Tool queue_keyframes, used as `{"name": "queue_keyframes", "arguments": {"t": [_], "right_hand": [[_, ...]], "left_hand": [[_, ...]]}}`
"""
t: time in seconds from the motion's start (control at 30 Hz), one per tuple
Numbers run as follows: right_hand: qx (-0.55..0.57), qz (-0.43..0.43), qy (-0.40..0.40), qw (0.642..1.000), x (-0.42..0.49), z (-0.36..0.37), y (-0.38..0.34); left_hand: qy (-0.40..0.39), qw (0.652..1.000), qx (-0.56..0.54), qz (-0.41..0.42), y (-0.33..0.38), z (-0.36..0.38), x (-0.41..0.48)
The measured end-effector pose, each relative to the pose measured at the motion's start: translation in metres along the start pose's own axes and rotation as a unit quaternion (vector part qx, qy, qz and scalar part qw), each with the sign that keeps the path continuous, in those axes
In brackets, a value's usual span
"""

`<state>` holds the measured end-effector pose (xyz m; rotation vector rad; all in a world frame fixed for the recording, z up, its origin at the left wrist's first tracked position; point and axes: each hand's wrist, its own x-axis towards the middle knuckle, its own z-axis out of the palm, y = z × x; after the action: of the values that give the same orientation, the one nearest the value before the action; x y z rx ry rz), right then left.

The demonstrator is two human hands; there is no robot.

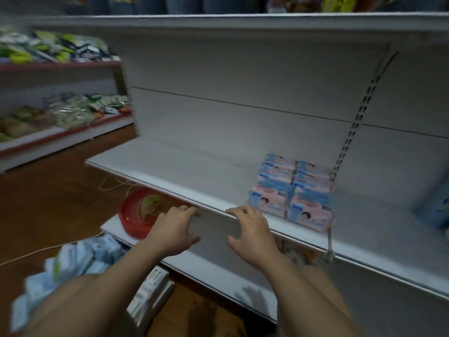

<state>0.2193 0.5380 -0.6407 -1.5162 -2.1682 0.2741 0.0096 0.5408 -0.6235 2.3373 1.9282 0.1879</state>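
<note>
My left hand (173,233) and my right hand (251,235) reach side by side to the front edge of a white shop shelf (194,176). The fingertips of both hands lie on that edge, loosely bent, and the thumbs hang apart below it. Neither hand holds anything. Just right of my right hand, several pink-and-blue packs (294,190) stand in two rows on the shelf. The view is blurred by motion.
A red round tray (138,212) lies on the lower shelf under my left hand. Pale blue packs (73,263) are heaped on the wooden floor at lower left, beside a white box (150,290). Another blue pack (435,207) sits far right. Stocked shelves (60,110) stand at left.
</note>
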Motion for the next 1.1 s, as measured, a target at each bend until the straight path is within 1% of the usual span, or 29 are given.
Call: {"name": "queue_keyframes", "arguments": {"t": [0.07,0.2,0.4,0.6,0.77,0.87,0.97,1.1], "right_hand": [[0.006,-0.014,-0.049,0.999,-0.001,0.014,-0.025],[0.027,-0.043,-0.114,0.992,0.002,0.033,-0.063],[0.101,-0.061,-0.148,0.982,0.024,0.056,-0.119],[0.14,-0.093,-0.178,0.97,0.052,0.096,-0.157],[0.152,-0.103,-0.216,0.959,0.067,0.109,-0.17],[0.169,-0.1,-0.245,0.949,0.072,0.112,-0.174],[0.159,-0.098,-0.275,0.943,0.069,0.117,-0.169],[0.167,-0.104,-0.296,0.935,0.056,0.115,-0.178]], "left_hand": [[-0.012,1.0,-0.01,-0.014,-0.018,-0.003,-0.022],[0.03,0.994,-0.098,-0.042,-0.046,-0.009,-0.06],[0.076,0.981,-0.118,-0.137,-0.087,-0.019,-0.105],[0.071,0.969,-0.085,-0.223,-0.119,-0.022,-0.135],[0.032,0.955,-0.051,-0.291,-0.13,-0.028,-0.163],[0.018,0.954,-0.029,-0.299,-0.131,-0.041,-0.17],[-0.018,0.954,0.006,-0.298,-0.12,-0.054,-0.169],[-0.047,0.951,0.023,-0.306,-0.12,-0.061,-0.179]]}}
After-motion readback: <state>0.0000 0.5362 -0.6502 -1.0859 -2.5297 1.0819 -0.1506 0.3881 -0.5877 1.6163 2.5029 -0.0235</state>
